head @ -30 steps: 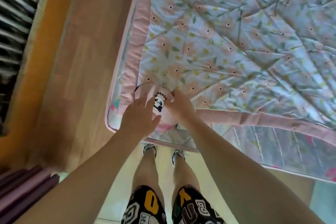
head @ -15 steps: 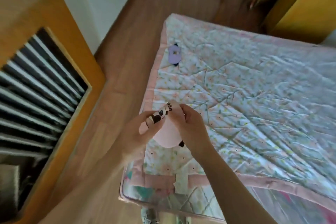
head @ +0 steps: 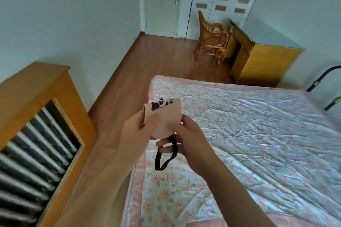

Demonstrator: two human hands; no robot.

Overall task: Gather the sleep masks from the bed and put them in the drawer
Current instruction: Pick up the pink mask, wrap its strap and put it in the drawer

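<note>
Lifted clear of the quilted bed [head: 258,134], the pink panda sleep mask [head: 162,118] is now held up in front of the chest, folded, where a second ago it was pressed flat near the bed's corner. It is pinched by the left hand [head: 136,132] and the right hand [head: 188,138], fingers closed on the fabric, black strap [head: 164,158] dangling. The purple mask seen earlier is probably hidden behind the hands. One mask is judged gathered; no drawer is visible yet.

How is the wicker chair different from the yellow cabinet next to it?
The wicker chair is woven, with open gaps you can see through; the yellow cabinet has solid flat panels. The chair is reddish brown and curvy; the cabinet is yellow and boxy. The chair stands on thin legs; the cabinet seems to sit low on the floor. Both stand by the far wall.
</note>
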